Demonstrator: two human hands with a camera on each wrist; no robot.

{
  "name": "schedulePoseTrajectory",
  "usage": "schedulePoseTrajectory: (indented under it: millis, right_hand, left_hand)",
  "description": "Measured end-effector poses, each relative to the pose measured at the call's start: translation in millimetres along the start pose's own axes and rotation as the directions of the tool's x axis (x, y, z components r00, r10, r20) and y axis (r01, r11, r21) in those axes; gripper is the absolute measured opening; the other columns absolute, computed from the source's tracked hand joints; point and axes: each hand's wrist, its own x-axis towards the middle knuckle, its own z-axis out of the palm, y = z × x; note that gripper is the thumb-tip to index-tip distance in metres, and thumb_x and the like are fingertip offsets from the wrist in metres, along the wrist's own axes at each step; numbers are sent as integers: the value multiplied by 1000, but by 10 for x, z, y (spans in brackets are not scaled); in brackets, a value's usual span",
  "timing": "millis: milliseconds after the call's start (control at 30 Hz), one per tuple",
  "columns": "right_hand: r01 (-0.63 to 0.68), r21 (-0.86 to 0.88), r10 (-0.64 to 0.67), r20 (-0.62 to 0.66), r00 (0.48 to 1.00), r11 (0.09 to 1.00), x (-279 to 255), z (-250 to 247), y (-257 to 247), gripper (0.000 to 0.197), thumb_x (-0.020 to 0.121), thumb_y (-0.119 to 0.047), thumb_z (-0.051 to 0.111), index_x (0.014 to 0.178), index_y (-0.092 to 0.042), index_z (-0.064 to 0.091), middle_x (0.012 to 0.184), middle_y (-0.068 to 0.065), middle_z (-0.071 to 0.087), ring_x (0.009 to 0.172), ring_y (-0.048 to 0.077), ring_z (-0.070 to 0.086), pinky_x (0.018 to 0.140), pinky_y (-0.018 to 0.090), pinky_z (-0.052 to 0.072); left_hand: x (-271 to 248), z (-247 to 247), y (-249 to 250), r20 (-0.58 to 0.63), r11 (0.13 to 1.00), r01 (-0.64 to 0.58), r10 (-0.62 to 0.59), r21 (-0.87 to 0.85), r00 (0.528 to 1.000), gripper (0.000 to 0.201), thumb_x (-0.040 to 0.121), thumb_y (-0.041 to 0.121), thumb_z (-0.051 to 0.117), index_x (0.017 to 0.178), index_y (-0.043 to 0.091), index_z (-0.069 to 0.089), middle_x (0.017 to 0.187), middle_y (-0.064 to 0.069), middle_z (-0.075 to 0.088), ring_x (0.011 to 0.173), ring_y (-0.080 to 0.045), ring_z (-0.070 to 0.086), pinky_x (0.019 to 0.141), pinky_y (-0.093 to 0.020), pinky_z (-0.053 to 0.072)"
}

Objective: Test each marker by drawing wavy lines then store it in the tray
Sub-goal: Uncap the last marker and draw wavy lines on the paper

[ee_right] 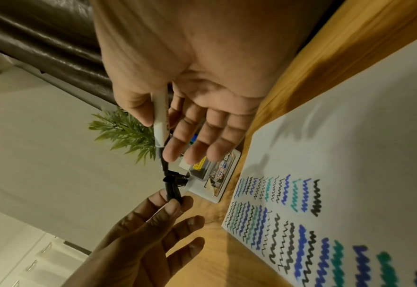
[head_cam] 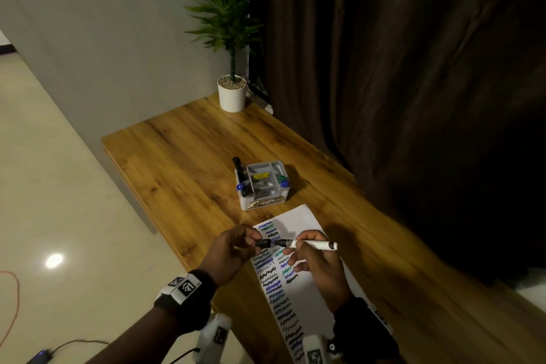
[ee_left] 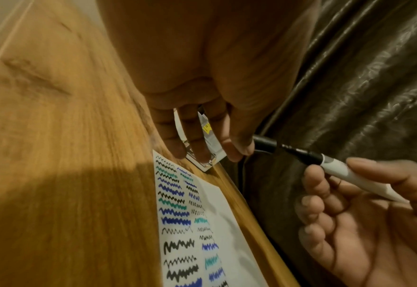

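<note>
Above the white paper point(head_cam: 298, 217), which is covered in wavy test lines, my right hand point(head_cam: 295, 245) pinches a white marker point(head_cam: 317, 244) with a black tip, held level. My left hand point(head_cam: 256, 241) pinches its black cap point(head_cam: 262, 243), whose mouth faces the tip and sits right at it. The left wrist view shows the cap point(ee_left: 265, 143) by my thumb and the marker point(ee_left: 337, 169) in my right fingers. From the right wrist, the marker point(ee_right: 159, 128) points down at the cap point(ee_right: 172, 189). The white tray point(head_cam: 246, 201) stands beyond the paper with several markers in it.
A potted plant point(head_cam: 232, 91) stands at the table's far corner by the wall. A dark curtain point(head_cam: 399, 83) hangs along the table's right side. The wooden table point(head_cam: 183, 156) drops off on the left to a pale floor with cables point(head_cam: 11, 304).
</note>
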Motion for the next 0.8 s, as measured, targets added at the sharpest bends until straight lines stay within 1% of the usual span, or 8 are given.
schedulePoseTrajectory:
  millis: [233, 333, 400, 500, 633, 700, 733, 800]
  right_hand:
    - [42, -102, -37, 54, 998, 994, 11, 34, 65, 7, 98, -9, 60, 102, -5, 64, 90, 11, 78, 74, 27, 71, 67, 42, 57]
    - [71, -95, -65, 59, 996, 993, -34, 37, 30, 10, 93, -10, 69, 101, -11, 73, 87, 11, 77, 73, 29, 71, 67, 46, 58]
    - [73, -92, -68, 56, 996, 993, -48, 40, 11, 13, 89, -12, 74, 100, -14, 78, 86, 11, 78, 73, 27, 71, 67, 46, 59]
    - [73, -96, -66, 78, 995, 993, -45, 47, 4, 16, 86, -13, 78, 101, -18, 80, 84, 10, 78, 68, 24, 69, 64, 45, 58]
    - [117, -217, -99, 95, 991, 969, -30, 36, -40, 19, 83, -19, 81, 102, -22, 80, 85, 5, 75, 65, 16, 68, 55, 28, 54]
    - [205, -411, -165, 132, 977, 888, -23, 26, -55, 20, 84, -32, 78, 104, -28, 79, 85, -4, 73, 71, 9, 70, 59, 26, 56]
    - [260, -533, -198, 171, 965, 805, -16, 25, -57, 22, 87, -41, 73, 106, -32, 77, 87, -9, 72, 76, 7, 70, 65, 25, 57]
    - [349, -703, -251, 243, 937, 619, -4, 36, -65, 29, 93, -53, 58, 109, -34, 71, 93, -14, 69, 84, 3, 66, 73, 22, 55]
  left_hand:
    - [-48, -8, 131, 75, 1000, -25, 25, -3, 997, 26, 84, 12, 76, 97, 33, 69, 88, 16, 69, 87, -10, 68, 82, -37, 58]
    - [-84, 5, 288, 163, 995, -40, 55, -92, 985, 20, 89, 15, 72, 104, 30, 73, 100, 8, 75, 92, -17, 70, 83, -39, 58]
    - [-98, 31, 395, 234, 974, 20, 34, -224, 972, 17, 93, 20, 67, 109, 21, 73, 102, -4, 75, 86, -27, 69, 74, -40, 58]
    - [-89, 62, 470, 243, 964, 51, 15, -262, 970, 16, 96, 23, 64, 105, 14, 72, 86, -12, 69, 66, -24, 59, 55, -32, 50]
    - [-35, 4, 488, 275, 979, 38, 20, -203, 961, 17, 97, 26, 62, 99, 11, 71, 87, -21, 69, 57, -21, 59, 48, -28, 50]
    - [-11, -38, 531, 292, 991, 32, 8, -132, 956, 15, 97, 24, 62, 97, 11, 70, 88, -20, 69, 56, -10, 60, 49, -20, 48]
    - [0, -49, 557, 290, 995, 24, 5, -98, 957, 14, 98, 20, 61, 96, 9, 70, 89, -15, 70, 55, -1, 59, 50, -14, 46]
    - [24, -48, 609, 288, 998, 15, 5, -68, 958, 14, 98, 15, 59, 96, 3, 68, 91, -8, 69, 54, 6, 58, 51, -9, 43]
